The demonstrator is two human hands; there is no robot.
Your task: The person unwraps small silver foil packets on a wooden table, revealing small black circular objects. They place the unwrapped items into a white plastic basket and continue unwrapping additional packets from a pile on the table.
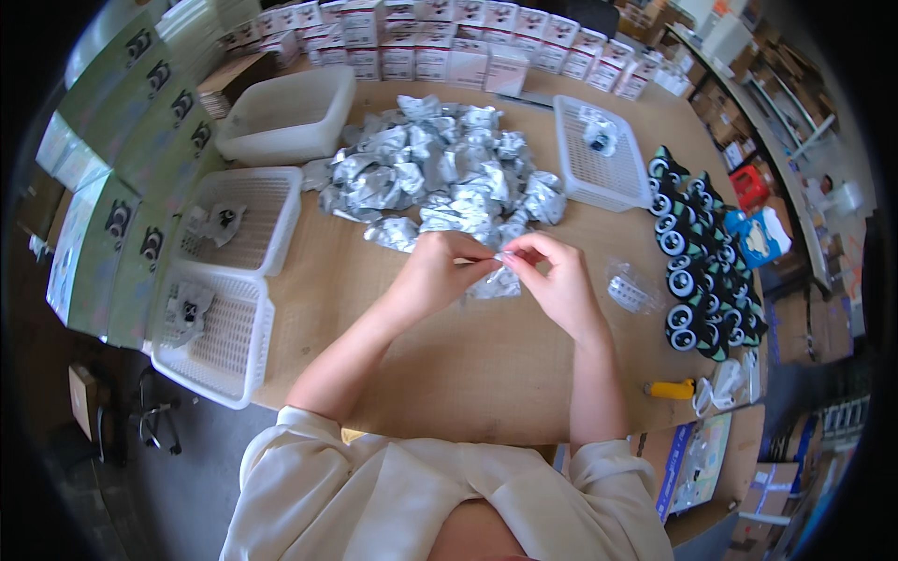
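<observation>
Both my hands meet at the near edge of a heap of crumpled silver foil pouches. My left hand pinches the top edge of one foil pouch between thumb and fingertips. From the other side my right hand grips the same edge, its fingertips almost touching the left ones. The pouch hangs below the fingers; its contents cannot be seen. To the right of my right hand lies a clear plastic bag with a printed white piece in it.
White mesh baskets on the left and another basket at back right hold small bagged items. A deeper plastic bin stands back left. Black toy-like items with white rings, a yellow-handled tool and stacked boxes edge the table.
</observation>
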